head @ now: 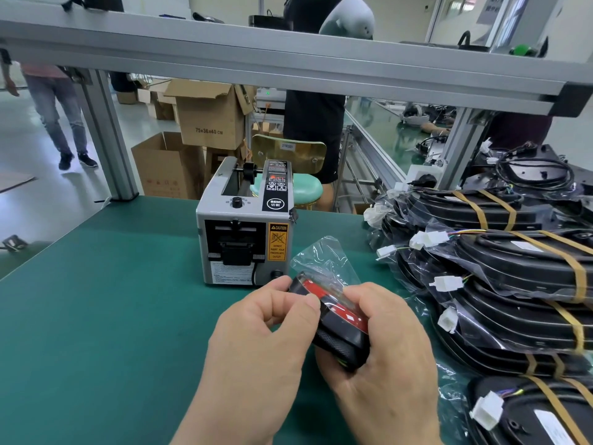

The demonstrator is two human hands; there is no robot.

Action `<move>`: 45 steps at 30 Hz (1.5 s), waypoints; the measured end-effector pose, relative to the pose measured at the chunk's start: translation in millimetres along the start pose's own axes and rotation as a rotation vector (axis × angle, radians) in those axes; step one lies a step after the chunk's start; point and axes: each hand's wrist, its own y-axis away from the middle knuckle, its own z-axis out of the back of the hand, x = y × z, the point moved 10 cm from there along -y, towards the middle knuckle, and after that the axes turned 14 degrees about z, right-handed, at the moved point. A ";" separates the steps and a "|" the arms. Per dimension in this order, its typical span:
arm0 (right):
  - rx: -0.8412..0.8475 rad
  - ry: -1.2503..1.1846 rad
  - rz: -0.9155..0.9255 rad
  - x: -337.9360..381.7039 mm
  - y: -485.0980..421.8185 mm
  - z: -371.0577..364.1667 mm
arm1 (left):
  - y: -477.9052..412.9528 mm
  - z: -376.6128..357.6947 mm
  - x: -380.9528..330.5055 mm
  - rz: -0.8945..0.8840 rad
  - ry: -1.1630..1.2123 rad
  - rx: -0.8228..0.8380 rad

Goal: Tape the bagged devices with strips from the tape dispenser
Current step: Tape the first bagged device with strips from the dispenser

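Nearest you, both hands hold one small black, red-faced device (340, 329) in its clear bag (324, 261), just in front of the tape dispenser (244, 232). The fingers of your left hand (256, 319) pinch its upper edge; those of your right hand (378, 348) curl round its body. You seem to be folding the loose bag mouth; next, free a hand for a strip. One dispenser stands on the green counter (96, 300). To its right lie at least five larger bagged devices (513, 277), stacked and banded with tan tape.

A black device (340, 335) with a red face lies tilted in a clear bag (324, 261) whose loose end sticks up, just before the dispenser (244, 232), a grey box standing upright. At right, bagged devices (513, 284) bound with brown tape lie stacked.
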 end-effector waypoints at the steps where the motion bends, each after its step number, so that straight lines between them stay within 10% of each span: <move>1: 0.001 -0.003 0.002 0.2 0.2 -0.3 | 0.0 0.5 0.2 0.002 0.009 -0.008; 45: -0.008 0.020 -0.002 1.2 1.0 0.1 | 6.3 3.4 -4.5 -0.097 -0.026 -0.105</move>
